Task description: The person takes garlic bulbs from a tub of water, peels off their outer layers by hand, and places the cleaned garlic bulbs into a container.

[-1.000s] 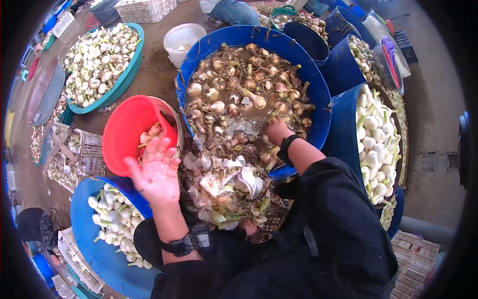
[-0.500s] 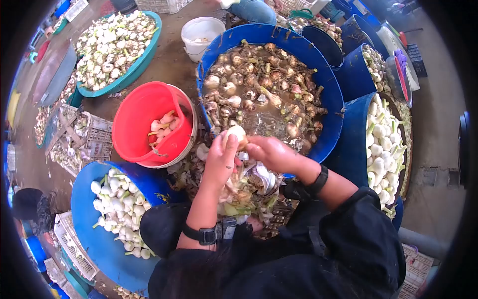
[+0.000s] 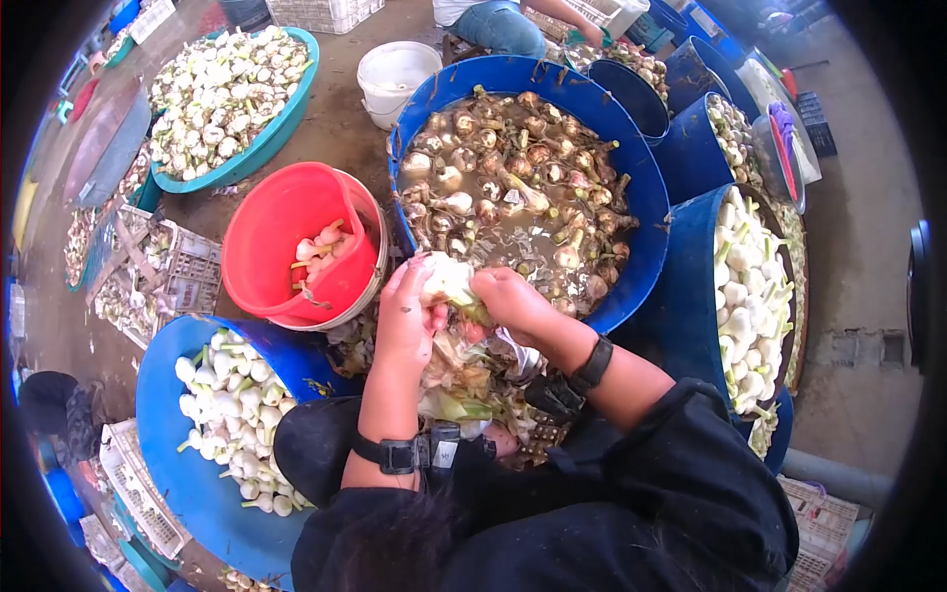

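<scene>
Between my two hands is a pale garlic bulb, its outer skin partly loose. My left hand is closed round its left side. On the other side, the fingers of my right hand pinch the bulb's skin near its right edge. Just beyond my hands stands a large blue tub of murky water with unpeeled garlic bulbs in it. Peeled skins and leaves lie heaped beneath my hands. To the left, a red bucket holds several pale cloves or bulbs, set inside a white pail.
Peeled white garlic fills a tilted blue container at lower left and another blue tub at right. A teal basin of garlic and a white bucket stand farther off. Another person's jeans-clad leg shows at the top.
My hands have come slightly nearer and apart, and the bulb's skin is now pulled open between them. More of the other person is visible at the top.
</scene>
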`<action>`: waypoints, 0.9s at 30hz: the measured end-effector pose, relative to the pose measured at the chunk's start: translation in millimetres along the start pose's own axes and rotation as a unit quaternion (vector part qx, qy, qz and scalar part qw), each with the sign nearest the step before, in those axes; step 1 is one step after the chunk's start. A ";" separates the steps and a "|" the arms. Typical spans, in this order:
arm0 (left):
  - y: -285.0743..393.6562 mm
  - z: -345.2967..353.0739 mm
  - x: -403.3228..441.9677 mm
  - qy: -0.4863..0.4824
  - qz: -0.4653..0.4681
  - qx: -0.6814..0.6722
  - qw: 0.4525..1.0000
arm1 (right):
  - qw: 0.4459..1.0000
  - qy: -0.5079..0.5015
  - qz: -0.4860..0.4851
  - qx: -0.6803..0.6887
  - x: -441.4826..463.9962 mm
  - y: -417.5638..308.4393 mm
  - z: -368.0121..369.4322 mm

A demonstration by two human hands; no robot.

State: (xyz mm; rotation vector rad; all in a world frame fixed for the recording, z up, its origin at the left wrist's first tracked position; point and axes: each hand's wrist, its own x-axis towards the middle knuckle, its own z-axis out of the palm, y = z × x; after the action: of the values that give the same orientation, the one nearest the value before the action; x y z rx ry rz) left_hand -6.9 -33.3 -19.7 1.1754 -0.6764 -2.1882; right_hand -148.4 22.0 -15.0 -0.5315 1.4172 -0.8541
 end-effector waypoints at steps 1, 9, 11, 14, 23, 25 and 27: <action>-0.1 2.6 0.6 -0.020 0.058 -0.027 0.998 | 0.997 -0.008 0.032 0.073 -0.6 -0.8 -0.3; 9.4 8.2 -8.1 -0.094 0.216 0.352 0.906 | 0.946 0.116 -0.235 -0.192 -8.9 1.7 -11.2; 9.6 24.5 -22.3 -0.090 0.322 0.433 0.837 | 0.996 0.049 -0.062 0.039 -1.3 -8.7 -27.7; 5.6 26.0 -26.8 -0.083 0.501 0.668 0.544 | 0.999 0.021 -0.015 0.034 -7.5 -14.6 -38.9; -32.0 16.0 0.2 0.017 0.454 0.447 0.771 | 0.954 0.019 -0.079 0.290 -35.0 -8.8 -15.6; -23.1 9.8 3.2 -0.008 0.267 0.027 0.963 | 0.969 -0.009 -0.163 0.183 -47.7 0.7 -12.9; 0.6 1.4 -5.8 0.051 0.149 -0.150 0.976 | 0.966 -0.016 -0.252 -0.051 -66.4 8.2 -20.4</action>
State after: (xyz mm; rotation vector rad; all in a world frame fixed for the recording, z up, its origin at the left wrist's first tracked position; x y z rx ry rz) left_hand -5.3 -29.5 -15.3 0.9525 -0.4277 -1.8846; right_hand -162.9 81.8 18.1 -1.0064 1.3174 -1.1702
